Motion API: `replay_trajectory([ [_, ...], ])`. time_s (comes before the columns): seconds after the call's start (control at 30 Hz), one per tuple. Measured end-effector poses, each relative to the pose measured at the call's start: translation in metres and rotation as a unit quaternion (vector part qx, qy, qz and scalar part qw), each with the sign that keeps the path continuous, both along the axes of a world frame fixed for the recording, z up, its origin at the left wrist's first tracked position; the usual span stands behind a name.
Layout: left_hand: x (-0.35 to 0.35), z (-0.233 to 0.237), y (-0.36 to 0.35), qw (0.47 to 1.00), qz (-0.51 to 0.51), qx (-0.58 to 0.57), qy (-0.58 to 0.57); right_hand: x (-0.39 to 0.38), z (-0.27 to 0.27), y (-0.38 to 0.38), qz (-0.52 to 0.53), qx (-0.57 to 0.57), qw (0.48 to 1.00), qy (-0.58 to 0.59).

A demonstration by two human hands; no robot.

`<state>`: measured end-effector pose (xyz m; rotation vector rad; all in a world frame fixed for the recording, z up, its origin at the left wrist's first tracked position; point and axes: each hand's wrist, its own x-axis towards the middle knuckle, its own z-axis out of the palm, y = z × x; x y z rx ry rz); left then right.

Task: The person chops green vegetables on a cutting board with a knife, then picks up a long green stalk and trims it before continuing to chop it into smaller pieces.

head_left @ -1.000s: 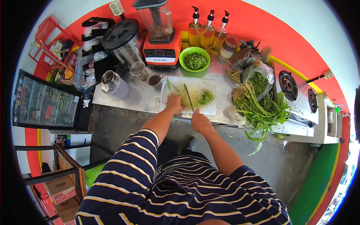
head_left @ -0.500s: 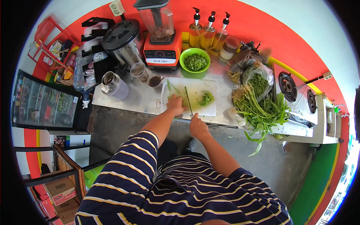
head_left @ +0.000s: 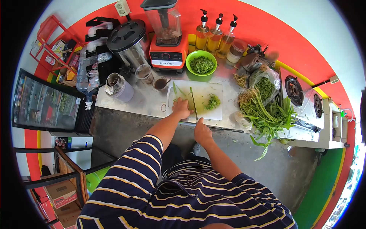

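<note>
Steel counter (head_left: 148,101) is looking much as 1 second ago: left hand (head_left: 181,108), fingers curled together, is pinning green stalks (head_left: 178,92) on the cutting board (head_left: 202,89) while right hand (head_left: 202,131), clamped on the knife (head_left: 193,104), is still slicing just beside it.

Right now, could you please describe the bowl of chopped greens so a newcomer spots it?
Find the orange blender at the counter's back. Just right of it, behind the white cutting board, sits the bowl: the only bright green one.
</note>
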<state>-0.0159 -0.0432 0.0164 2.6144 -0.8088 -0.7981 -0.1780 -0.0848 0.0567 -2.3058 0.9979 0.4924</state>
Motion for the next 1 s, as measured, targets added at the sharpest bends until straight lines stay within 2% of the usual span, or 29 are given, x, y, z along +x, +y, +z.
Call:
replay_trajectory([
  [0.1, 0.0, 0.002, -0.001, 1.0, 0.003, 0.002, 0.0, 0.01, 0.002, -0.013, -0.01, 0.027, 1.0, -0.011],
  [0.17, 0.001, 0.005, -0.001, 0.999, 0.001, 0.008, 0.035, 0.011, 0.01, -0.017, 0.021, 0.022, 1.0, 0.006],
  [0.27, 0.001, 0.006, -0.001, 0.999, 0.012, -0.003, 0.033, 0.004, 0.015, -0.007, -0.006, 0.031, 0.999, 0.017],
  [0.37, 0.008, 0.0, -0.001, 0.997, 0.016, -0.01, 0.072, -0.004, 0.011, 0.007, -0.029, 0.043, 0.998, 0.02],
  [0.5, 0.007, 0.001, -0.001, 0.997, 0.021, -0.003, 0.068, 0.0, -0.007, 0.009, -0.039, 0.03, 0.999, 0.005],
  [0.7, 0.013, -0.014, 0.003, 0.997, 0.006, -0.03, 0.067, 0.018, -0.005, -0.026, 0.018, -0.02, 1.0, -0.007],
  [0.77, 0.013, -0.016, 0.006, 0.997, 0.001, -0.053, 0.062, 0.014, 0.0, -0.035, -0.019, 0.044, 0.996, -0.077],
  [0.87, 0.004, -0.016, 0.011, 0.997, 0.012, -0.073, 0.018, -0.002, 0.016, -0.028, -0.065, 0.041, 0.991, -0.107],
  [1.0, 0.004, -0.016, 0.016, 0.992, 0.015, -0.126, -0.009, -0.033, -0.019, -0.042, 0.023, -0.007, 0.98, -0.197],
])
